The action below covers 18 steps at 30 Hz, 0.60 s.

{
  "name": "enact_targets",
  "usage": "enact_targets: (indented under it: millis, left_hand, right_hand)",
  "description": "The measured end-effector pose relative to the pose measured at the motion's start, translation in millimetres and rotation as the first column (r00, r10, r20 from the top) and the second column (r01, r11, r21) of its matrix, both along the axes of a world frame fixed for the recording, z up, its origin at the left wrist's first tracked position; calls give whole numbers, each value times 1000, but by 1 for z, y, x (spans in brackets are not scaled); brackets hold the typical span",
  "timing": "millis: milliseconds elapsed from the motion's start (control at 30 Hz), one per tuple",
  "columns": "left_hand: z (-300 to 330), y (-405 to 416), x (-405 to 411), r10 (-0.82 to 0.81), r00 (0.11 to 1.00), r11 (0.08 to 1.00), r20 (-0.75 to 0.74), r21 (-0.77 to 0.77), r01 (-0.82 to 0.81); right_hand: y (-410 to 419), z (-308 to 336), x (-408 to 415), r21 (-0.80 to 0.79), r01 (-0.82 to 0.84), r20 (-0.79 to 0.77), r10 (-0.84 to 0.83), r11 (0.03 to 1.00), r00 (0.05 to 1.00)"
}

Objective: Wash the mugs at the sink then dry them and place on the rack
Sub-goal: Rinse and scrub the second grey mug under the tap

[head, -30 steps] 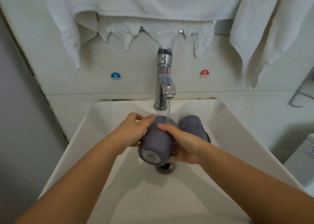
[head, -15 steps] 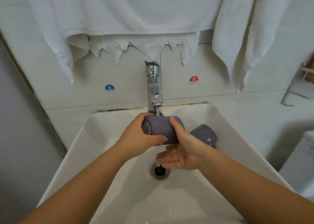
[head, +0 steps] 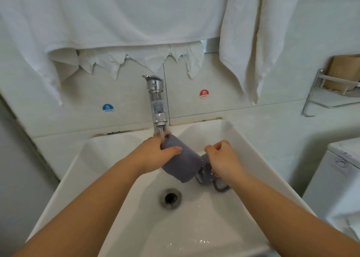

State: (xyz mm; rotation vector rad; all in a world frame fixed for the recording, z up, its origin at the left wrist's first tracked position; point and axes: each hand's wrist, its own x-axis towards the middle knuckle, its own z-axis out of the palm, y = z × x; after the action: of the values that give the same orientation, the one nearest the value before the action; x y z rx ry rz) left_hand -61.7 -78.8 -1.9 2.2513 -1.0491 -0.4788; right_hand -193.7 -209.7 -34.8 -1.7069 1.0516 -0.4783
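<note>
White towels hang across the tiled wall above a white ceramic sink, one broad sheet on the left and a narrower towel draped to its right. A white appliance stands at the right edge, and above it a metal wall rack holds a brown paper item. Both bare forearms of a person reach into the basin from the bottom of the frame. A chrome faucet rises at the back of the sink, water running from its spout. The left hand grips a grey mug, fingers and thumb wrapped round its upper end, holding it tilted under the stream so that the water strikes the end nearest the spout. The right hand is curled over a second grey mug, which lies low in the basin just beside the first, its handle showing below the wrist; whether the fingers actually clasp it cannot be told. The drain sits open below the mugs, with droplets scattered on the near basin floor. A red "HOT" sticker and a blue "COLD" sticker flank the faucet on the wall.
</note>
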Motion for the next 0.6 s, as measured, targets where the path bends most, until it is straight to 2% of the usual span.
enact_targets:
  millis: [100, 233, 333, 433, 533, 600]
  left_hand:
    - [2, 4, 1, 26, 997, 1000, -68, 1, -26]
    - [9, 18, 9, 89, 992, 995, -88, 47, -85]
    - [13, 23, 10, 227, 942, 974, -248, 32, -226]
    - [13, 24, 9, 372, 791, 923, -486, 103, -371]
    - [8, 25, 9, 392, 590, 899, -706, 159, -408]
    - [3, 24, 11, 380, 486, 894, -787, 178, -411]
  right_hand:
    - [-4, -1, 0, -4, -15, -1, 15, 1000, 1000]
    - [-4, -2, 1, -3, -35, -13, 35, 999, 999]
    - [-2, -6, 3, 5, -38, -8, 38, 999, 999]
    - [-1, -8, 4, -17, -44, -17, 44, 999, 999]
    - [-2, -8, 5, -20, -41, -21, 41, 999, 999]
    - [-2, -8, 4, -17, -42, -17, 42, 999, 999]
